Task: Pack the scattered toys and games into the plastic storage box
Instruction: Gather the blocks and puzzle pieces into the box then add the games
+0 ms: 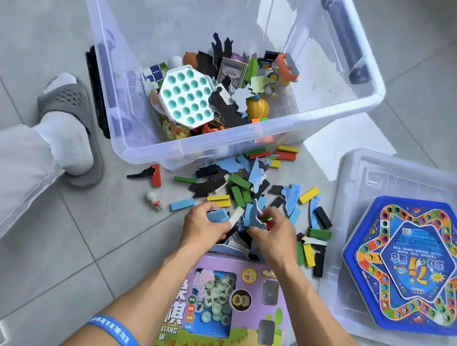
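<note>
On the tiled floor a clear box stands at the far middle, already holding a jumble of toys: a white and teal pop-it, a card pack, a cube, dark puzzle pieces and small figures. Just near of the box lies a loose pile of coloured blocks and blue and black puzzle pieces, spreading toward the right. Both hands reach into the near edge of this pile. The left hand has its fingers curled round a light blue block. The right hand pinches a blue puzzle piece between thumb and fingers, with other pieces bunched under it. The two hands sit just beside each other. A blue wristband circles the left forearm. Nearer, under the forearms, lies a purple chess box with a window showing round pieces. On the right the clear lid rests flat on the floor, carrying a blue hexagonal game. Left of the pile a small white figure lies alone, and a red block lies beside a black piece. On the far left a foot in a grey slipper is planted beside the box.
</note>
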